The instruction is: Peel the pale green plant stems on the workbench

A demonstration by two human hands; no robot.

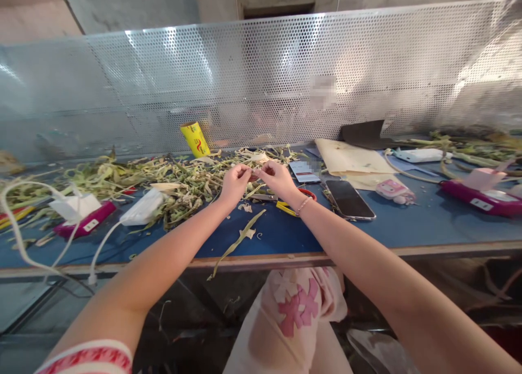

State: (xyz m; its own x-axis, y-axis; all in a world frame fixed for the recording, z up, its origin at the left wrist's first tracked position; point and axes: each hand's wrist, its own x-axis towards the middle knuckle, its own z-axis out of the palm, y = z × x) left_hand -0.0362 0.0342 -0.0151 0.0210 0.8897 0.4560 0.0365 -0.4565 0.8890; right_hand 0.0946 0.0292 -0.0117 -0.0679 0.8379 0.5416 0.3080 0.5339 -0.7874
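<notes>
Green leaves [198, 184], two hands [235, 185] [279, 179] together, one yellow tube [196, 140]

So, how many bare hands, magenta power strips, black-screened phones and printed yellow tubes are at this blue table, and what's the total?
Hands: 2 (left hand, right hand)
Magenta power strips: 2 (one at left, one at right)
Black-screened phone: 1
Printed yellow tube: 1
Total: 6

Left hand [234, 185]: bare. Right hand [279, 179]: bare, thin bracelet [303, 204] at the wrist. Left sleeve [92, 357]: white, red patterned band, ending above the elbow. Legwear [253, 336], below the front edge of the surface [281, 242]: pale cloth, angular pink motif [287, 318].
</notes>
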